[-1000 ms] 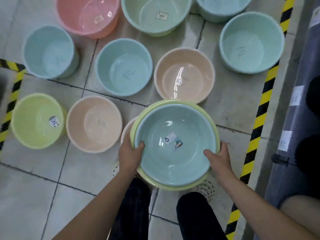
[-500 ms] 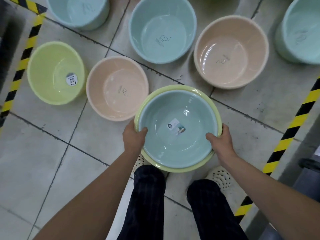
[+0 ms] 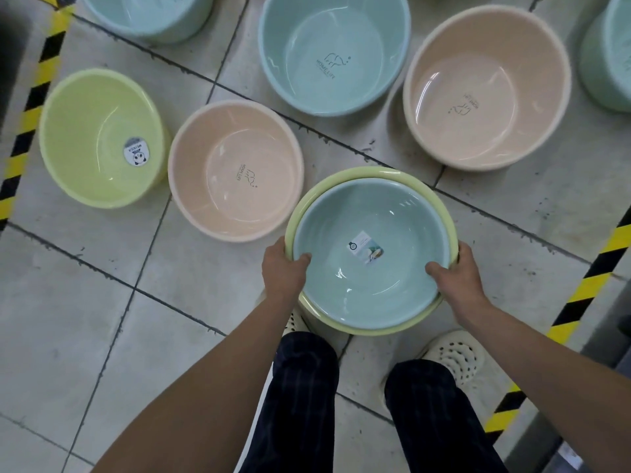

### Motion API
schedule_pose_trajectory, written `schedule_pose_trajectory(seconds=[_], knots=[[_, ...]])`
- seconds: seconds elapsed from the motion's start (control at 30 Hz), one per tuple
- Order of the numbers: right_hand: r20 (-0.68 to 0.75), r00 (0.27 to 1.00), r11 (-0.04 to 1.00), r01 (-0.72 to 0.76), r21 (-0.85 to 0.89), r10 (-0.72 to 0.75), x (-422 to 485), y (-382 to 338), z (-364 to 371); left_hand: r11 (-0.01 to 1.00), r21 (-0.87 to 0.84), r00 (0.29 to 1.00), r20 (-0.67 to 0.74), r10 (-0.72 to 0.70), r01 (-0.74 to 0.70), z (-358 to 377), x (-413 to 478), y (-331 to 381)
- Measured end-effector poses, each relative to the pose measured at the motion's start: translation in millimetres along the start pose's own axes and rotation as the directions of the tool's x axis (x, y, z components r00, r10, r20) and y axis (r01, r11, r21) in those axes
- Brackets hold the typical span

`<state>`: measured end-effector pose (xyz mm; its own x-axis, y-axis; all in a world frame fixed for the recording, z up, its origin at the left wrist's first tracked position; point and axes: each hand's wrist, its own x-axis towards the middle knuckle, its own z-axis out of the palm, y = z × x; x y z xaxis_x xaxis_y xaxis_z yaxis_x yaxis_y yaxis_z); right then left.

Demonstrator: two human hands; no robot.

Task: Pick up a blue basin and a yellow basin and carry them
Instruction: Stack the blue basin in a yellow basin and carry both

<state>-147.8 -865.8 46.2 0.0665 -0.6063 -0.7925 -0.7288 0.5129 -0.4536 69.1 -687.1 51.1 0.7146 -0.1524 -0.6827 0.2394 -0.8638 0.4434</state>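
Observation:
A blue basin [image 3: 368, 285] with a small label inside is nested in a slightly larger yellow basin [image 3: 355, 177], and only the yellow rim shows around it. I hold the pair in front of my legs, above the tiled floor. My left hand [image 3: 283, 268] grips the left rims, thumb inside the blue basin. My right hand [image 3: 457, 273] grips the right rims the same way.
On the floor stand a yellow-green basin [image 3: 85, 138] at the left, a peach basin [image 3: 218, 158] beside it, a blue basin [image 3: 334, 35] and a peach basin [image 3: 488, 73] farther off. Black-and-yellow tape [image 3: 27, 124] marks the left and right [image 3: 580, 295] floor edges.
The floor basins have slid up and right in view as my head and body moved back. The nested basins stay gripped in both hands, held close to my legs.

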Motion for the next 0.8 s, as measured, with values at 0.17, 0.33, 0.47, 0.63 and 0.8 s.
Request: schedule_pose_trajectory(seconds=[0.17,0.33,0.47,0.63,0.8], knots=[[-0.016,0.999,1.000,-0.029,0.011,0.029,2,7,3,1.000,0.010,1.000,0.008,0.014,-0.014,1,4,-4],[-0.012,0.999,0.999,-0.033,0.004,0.033,-16,-1,-7,1.000,0.008,1.000,0.022,0.020,-0.020,-7,-7,-1],[-0.002,1.000,0.999,-0.028,-0.027,0.028,-39,-25,-17,1.000,-0.025,0.999,0.037,0.006,-0.005,-27,-23,10],[-0.022,1.000,0.999,0.021,-0.036,-0.022,-79,-79,-23,0.997,-0.075,0.998,0.066,0.010,-0.005,-75,-33,31],[0.013,0.997,0.996,0.075,-0.048,-0.075,-123,-151,-10,0.990,-0.137,0.999,0.017,0.039,-0.036,-147,-39,62]])
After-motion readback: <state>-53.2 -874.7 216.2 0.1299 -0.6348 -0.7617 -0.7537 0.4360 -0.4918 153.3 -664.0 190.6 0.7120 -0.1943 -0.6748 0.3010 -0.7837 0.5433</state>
